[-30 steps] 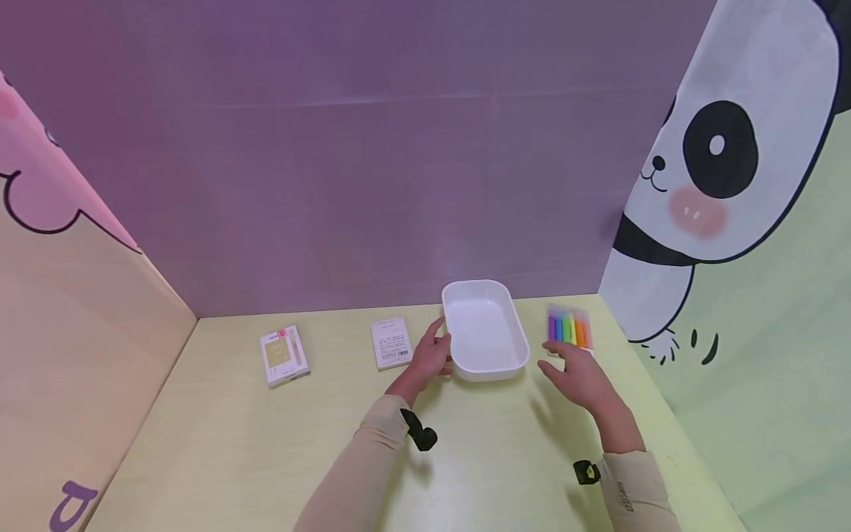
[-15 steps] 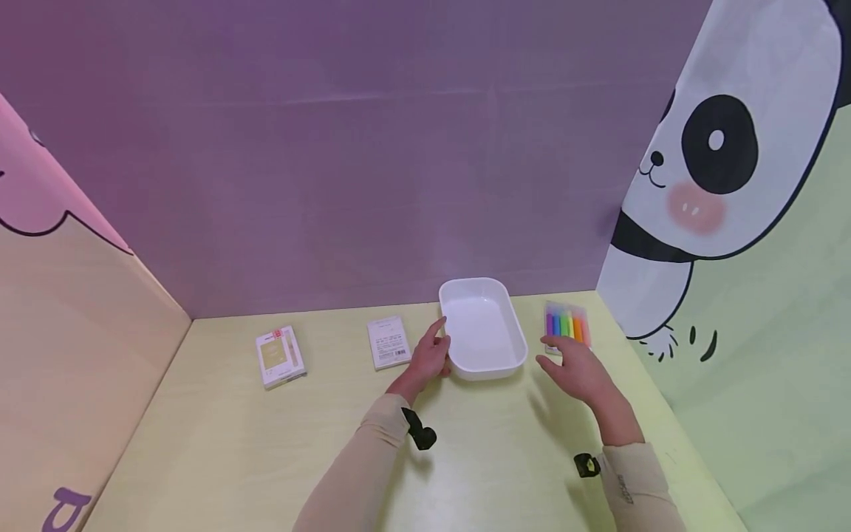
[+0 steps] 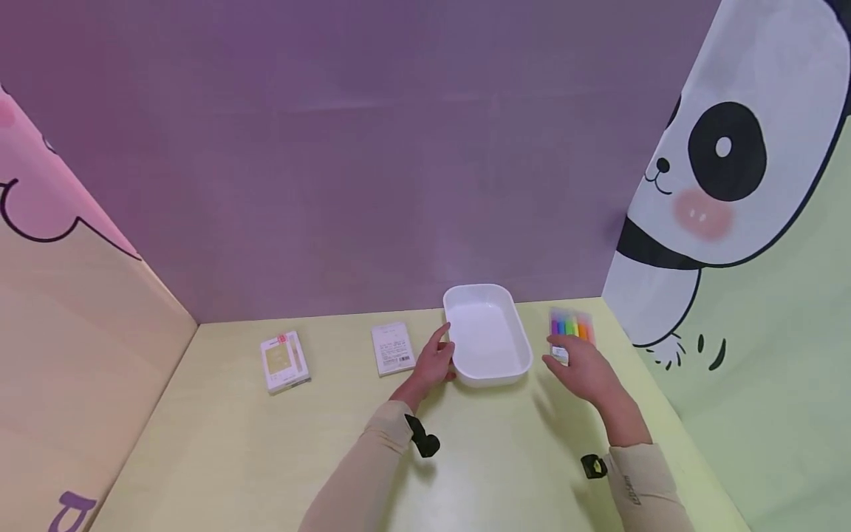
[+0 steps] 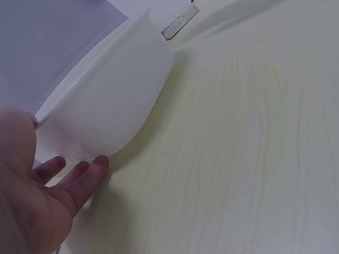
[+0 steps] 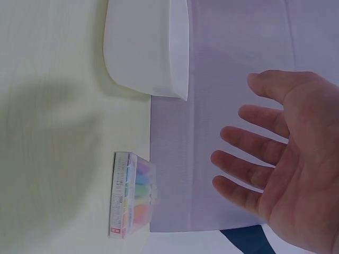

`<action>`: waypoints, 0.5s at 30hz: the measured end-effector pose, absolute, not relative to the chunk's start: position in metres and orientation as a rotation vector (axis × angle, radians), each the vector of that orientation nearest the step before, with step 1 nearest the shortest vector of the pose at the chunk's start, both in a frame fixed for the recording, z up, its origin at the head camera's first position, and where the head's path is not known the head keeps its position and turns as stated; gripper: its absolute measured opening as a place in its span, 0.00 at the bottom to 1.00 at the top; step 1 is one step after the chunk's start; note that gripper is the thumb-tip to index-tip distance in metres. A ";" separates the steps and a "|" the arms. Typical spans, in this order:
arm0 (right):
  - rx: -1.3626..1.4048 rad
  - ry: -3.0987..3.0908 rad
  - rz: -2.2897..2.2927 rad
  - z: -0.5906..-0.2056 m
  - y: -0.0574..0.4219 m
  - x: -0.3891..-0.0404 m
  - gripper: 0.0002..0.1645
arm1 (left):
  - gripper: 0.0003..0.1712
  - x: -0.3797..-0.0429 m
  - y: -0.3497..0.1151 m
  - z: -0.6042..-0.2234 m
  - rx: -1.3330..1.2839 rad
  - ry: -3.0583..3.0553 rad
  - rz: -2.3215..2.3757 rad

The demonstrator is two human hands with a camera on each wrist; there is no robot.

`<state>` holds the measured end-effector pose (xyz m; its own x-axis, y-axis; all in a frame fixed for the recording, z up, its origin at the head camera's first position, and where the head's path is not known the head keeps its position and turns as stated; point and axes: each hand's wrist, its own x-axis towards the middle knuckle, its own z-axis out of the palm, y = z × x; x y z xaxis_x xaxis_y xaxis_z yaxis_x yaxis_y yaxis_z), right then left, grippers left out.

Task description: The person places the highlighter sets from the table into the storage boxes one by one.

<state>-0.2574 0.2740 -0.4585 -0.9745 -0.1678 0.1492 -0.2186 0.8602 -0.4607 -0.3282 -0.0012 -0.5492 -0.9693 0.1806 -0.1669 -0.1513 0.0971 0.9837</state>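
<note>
A white rectangular tray [image 3: 490, 336] with rounded corners stands near the back of the table. At its left side is my left hand [image 3: 433, 362], touching the rim and outer wall with loosely bent fingers. In the left wrist view, several of its fingertips [image 4: 99, 161] lie against the lower wall of the tray [image 4: 116, 79]. My right hand [image 3: 585, 369] hovers right of the tray, fingers spread and holding nothing. Just beyond it lies a clear case of coloured markers [image 3: 570, 325], partly hidden by that hand in the head view.
A white box with a gold panel [image 3: 286, 362] lies on the left of the table [image 3: 266, 458]. Nearer the tray is a flat white packet with printed text [image 3: 392, 347]. A purple backdrop [image 3: 332, 185] rises behind, with printed side panels left and right.
The head view shifts slightly. The tray and both hands keep nearly the same places; the right hand stays apart from the tray.
</note>
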 end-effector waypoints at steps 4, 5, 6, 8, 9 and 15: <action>0.345 -2.904 0.665 -0.457 0.276 -0.262 0.25 | 0.29 -0.328 0.000 -0.551 0.058 2.134 1.965; 0.350 -2.897 0.649 -0.456 0.276 -0.264 0.25 | 0.29 -0.327 0.000 -0.551 0.071 2.133 1.968; 0.348 -2.891 0.623 -0.455 0.276 -0.265 0.25 | 0.29 -0.328 0.000 -0.552 0.085 2.132 1.969; 0.328 -2.890 0.580 -0.454 0.277 -0.268 0.24 | 0.29 -0.328 0.000 -0.553 0.102 2.124 1.970; 0.305 -2.895 0.561 -0.453 0.277 -0.270 0.25 | 0.29 -0.328 0.000 -0.552 0.107 2.120 1.969; 0.151 -2.915 0.513 -0.455 0.278 -0.276 0.26 | 0.30 -0.330 -0.001 -0.552 0.099 2.113 1.952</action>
